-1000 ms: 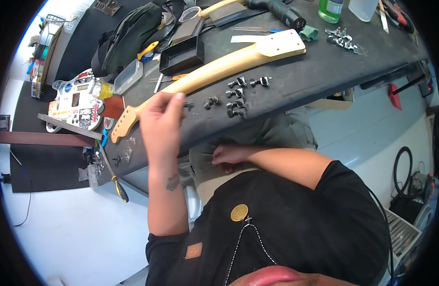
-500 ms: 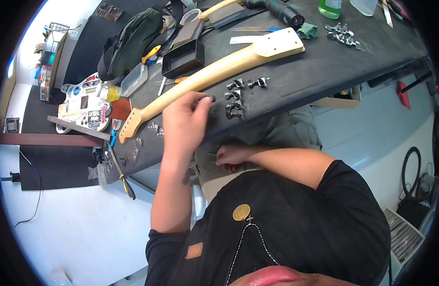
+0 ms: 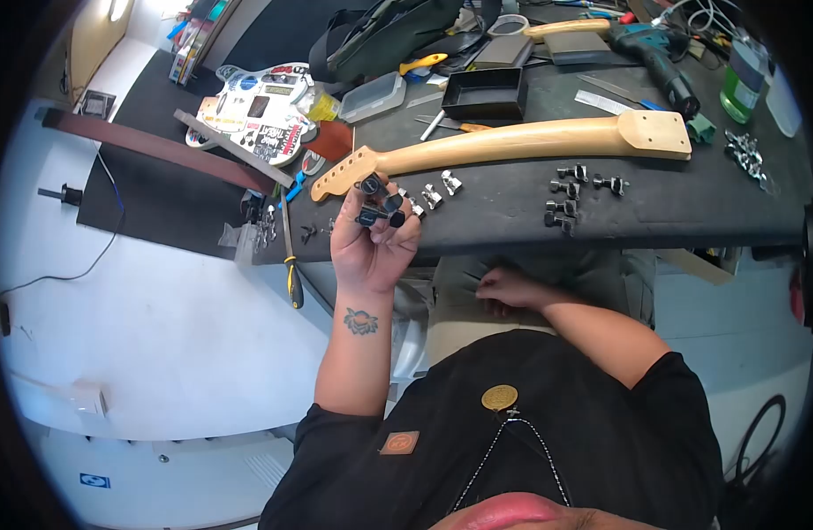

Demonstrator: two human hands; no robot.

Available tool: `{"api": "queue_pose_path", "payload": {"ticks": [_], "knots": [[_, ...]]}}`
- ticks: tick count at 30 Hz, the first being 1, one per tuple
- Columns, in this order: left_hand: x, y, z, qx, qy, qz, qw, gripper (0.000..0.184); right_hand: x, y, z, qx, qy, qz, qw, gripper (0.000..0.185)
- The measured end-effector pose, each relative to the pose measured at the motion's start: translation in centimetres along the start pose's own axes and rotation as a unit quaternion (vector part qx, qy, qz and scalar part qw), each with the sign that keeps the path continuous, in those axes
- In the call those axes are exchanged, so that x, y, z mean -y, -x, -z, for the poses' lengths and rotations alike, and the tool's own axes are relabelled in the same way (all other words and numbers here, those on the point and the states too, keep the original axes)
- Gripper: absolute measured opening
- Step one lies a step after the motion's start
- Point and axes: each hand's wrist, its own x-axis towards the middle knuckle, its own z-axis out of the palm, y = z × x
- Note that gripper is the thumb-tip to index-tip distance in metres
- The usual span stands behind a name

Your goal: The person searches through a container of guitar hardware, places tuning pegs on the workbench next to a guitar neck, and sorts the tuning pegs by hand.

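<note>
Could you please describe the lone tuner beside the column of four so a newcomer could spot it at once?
On the dark bench, find the pale guitar neck. In the picture, below it toward its wide end, four tuners form a column. The lone tuner lies just right of them, the only one of those five outside that column.

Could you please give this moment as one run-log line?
left hand: holding tuners; right hand: curled, off bench; guitar neck: lying on bench; other tuners: loose beside neck

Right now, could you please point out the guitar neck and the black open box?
Guitar neck (image 3: 503,147): head view, middle of its shaft.
Black open box (image 3: 483,112): head view, its near wall.
</note>
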Motion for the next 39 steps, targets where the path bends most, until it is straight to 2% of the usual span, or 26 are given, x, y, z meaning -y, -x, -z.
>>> {"api": "queue_pose_path", "payload": {"ticks": [6, 8, 9, 11, 13, 15, 19, 22, 24, 27, 29, 31, 33, 35, 36, 37, 39], "knots": [[-0.9, 0.7, 0.2, 0.021, -0.015, -0.003, 1.0, 0.031, -0.4, 0.2, 0.4, 0.004, -0.106, -0.008, 0.994, 0.028], [-3.1, 1.6, -0.3, -0.084, -0.19, -0.068, 0.976, 0.028, -0.1, 0.5, 0.4, 0.0, -0.101, -0.012, 0.995, 0.028], [-4.7, 2.3, -0.7, -0.14, -0.272, -0.1, 0.947, 0.027, 0.1, 0.6, 0.4, 0.0, -0.097, -0.015, 0.995, 0.028], [-9.5, 2.3, -1.6, -0.123, -0.545, -0.174, 0.811, 0.021, -0.5, 0.5, 0.5, 0.005, -0.111, -0.023, 0.994, 0.026], [-14.9, 2.6, -1.9, -0.123, -0.785, -0.139, 0.59, 0.019, -0.6, 0.7, 0.6, 0.009, -0.118, -0.037, 0.992, 0.025], [-17.9, 2.1, -1.8, -0.115, -0.913, -0.109, 0.376, 0.02, 0.6, 1.2, 0.9, 0.016, -0.112, -0.055, 0.992, 0.025], [-22.5, 2.6, 5.3, -0.133, -0.934, 0.014, 0.331, 0.021, 0.6, 0.8, 0.8, 0.023, -0.109, -0.052, 0.992, 0.026], [-22.5, 3.3, 9.4, -0.12, -0.955, 0.078, 0.261, 0.02, 0.6, 0.6, 0.8, 0.02, -0.102, -0.06, 0.993, 0.026], [-21.9, 3.9, 11.2, -0.119, -0.958, 0.077, 0.249, 0.021, 0.6, 1.1, 1.0, 0.003, -0.097, -0.07, 0.993, 0.025], [-22.0, 4.0, 11.9, -0.147, -0.953, 0.083, 0.252, 0.028, -0.6, 1.6, 1.6, -0.016, -0.115, -0.085, 0.99, 0.036], [-22.7, 3.9, 9.6, -0.173, -0.946, 0.077, 0.263, 0.032, -2.1, 0.7, 1.6, -0.038, -0.07, -0.045, 0.996, 0.042], [-23.1, 3.7, 6.5, -0.255, -0.922, 0.03, 0.29, 0.033, -1.7, 0.8, 1.6, -0.036, -0.051, -0.042, 0.997, 0.048], [-23.5, 3.6, 6.2, -0.258, -0.901, -0.075, 0.341, 0.03, -0.7, 0.6, 1.0, -0.041, -0.038, -0.041, 0.998, 0.046], [-18.0, 1.8, 3.1, -0.272, -0.831, -0.159, 0.459, 0.027, -0.4, 0.0, 0.7, -0.028, -0.044, -0.043, 0.998, 0.033], [-13.8, 1.0, 0.6, -0.237, -0.809, -0.143, 0.519, 0.025, 0.1, -0.2, 0.9, 0.004, -0.067, -0.056, 0.996, 0.025], [-9.2, 0.4, -1.9, -0.206, -0.784, -0.126, 0.572, 0.023, 0.1, -0.4, 0.9, -0.001, -0.075, -0.062, 0.995, 0.025], [-2.7, -0.1, -5.2, -0.089, -0.818, -0.037, 0.567, 0.024, -0.2, -0.9, 0.6, 0.001, -0.087, -0.068, 0.994, 0.026]]}}
